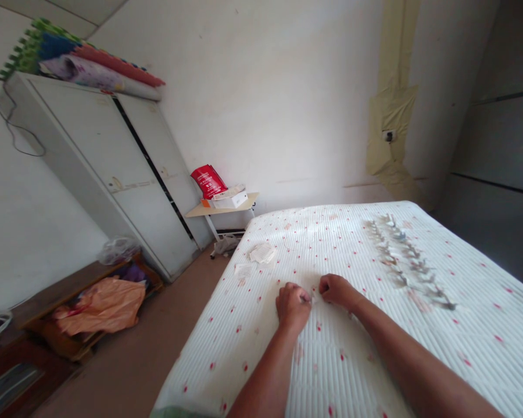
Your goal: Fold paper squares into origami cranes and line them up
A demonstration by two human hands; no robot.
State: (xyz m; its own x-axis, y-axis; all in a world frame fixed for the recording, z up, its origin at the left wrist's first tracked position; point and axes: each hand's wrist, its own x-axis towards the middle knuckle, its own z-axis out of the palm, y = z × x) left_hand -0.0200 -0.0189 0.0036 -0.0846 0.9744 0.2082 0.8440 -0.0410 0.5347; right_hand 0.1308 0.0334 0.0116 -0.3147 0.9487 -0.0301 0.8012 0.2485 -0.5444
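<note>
My left hand [292, 303] rests low over the white quilted mattress [357, 360], its fingers curled closed. Close by on its right is my right hand [336, 289], also closed, with the fingertips turned toward the left one. A small pale scrap shows faintly in the gap between them; what the fingers grip is too small to make out. Beyond my left hand lies a loose pile of printed paper slips [262, 253], with a single slip [243, 270] nearer. To the right, several small folded paper-like pieces [412, 252] stand in rows.
A small table [222, 209] by the wall bears a white box [230, 200] and a red bag [208, 181]. A grey cabinet [100, 151] with rolled mats [108, 75] on top stands left. On the left, an orange plastic bag [107, 305] lies over a wooden drawer.
</note>
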